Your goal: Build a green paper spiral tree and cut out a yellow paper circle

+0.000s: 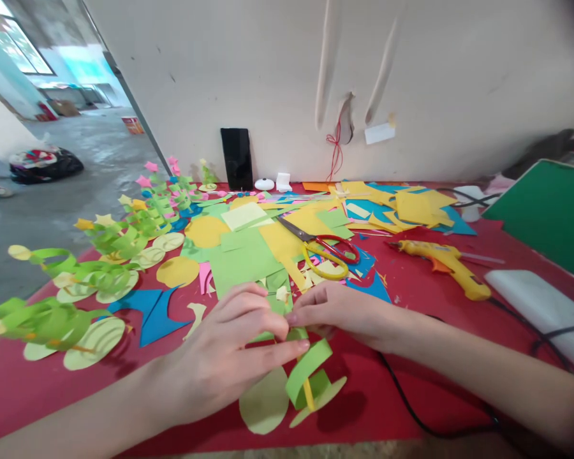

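Both my hands meet over a green paper spiral craft (pixel 310 376) at the front of the red table (pixel 411 280). My left hand (pixel 229 357) pinches the top of the green spiral strip between thumb and fingers. My right hand (pixel 339 315) also pinches that top from the other side, fingers curled. The spiral hangs down around a thin yellow stick to a pale green round base (pixel 265 405) lying on the table.
Scissors with red and yellow handles (pixel 325 248) lie on a heap of green, yellow and blue paper scraps (pixel 249 255). A yellow glue gun (pixel 444 264) lies to the right, its black cable running past my right forearm. Several finished green spiral flowers (pixel 100 255) line the left edge. A green board (pixel 545 210) stands far right.
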The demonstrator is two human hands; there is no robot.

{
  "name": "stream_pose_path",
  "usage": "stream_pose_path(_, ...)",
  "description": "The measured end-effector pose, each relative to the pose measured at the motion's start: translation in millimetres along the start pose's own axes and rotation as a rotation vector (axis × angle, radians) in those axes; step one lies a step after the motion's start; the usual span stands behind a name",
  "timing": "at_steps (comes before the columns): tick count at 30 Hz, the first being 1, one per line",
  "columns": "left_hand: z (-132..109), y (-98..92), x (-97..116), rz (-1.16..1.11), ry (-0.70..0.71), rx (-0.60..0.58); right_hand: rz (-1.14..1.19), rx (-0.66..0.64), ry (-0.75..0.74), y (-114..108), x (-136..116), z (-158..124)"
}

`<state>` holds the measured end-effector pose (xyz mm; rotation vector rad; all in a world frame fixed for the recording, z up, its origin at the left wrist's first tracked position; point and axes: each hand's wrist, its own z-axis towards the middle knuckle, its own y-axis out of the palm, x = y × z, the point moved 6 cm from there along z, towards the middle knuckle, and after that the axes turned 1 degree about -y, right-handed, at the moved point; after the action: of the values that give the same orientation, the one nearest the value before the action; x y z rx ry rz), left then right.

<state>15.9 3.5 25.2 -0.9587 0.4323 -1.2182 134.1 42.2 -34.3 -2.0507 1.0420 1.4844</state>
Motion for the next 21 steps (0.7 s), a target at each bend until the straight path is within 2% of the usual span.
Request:
stream_pose_path(4,-1.4,1.0,0.7,0.002,0.011,-0.031,-0.066,-0.034,0.008,0.5,-0.3,2.0)
stream_pose_path(12,0.3,0.5,2.8,-0.023,-0.008,-0.058,-0.278,-0.008,0.026,-3.4,-0.1,6.3)
stream_pose_path(15,0.6,0.2,2.4,-0.022,-0.031,-0.098,-0.378,0.002,0.031,-3.2,-6.4,9.7)
stream_pose_path(21,7.3,0.7,9.3,-0.002,0.045,-0.226,-0.555,-0.075,0.073,5.7,-11.5,17.7)
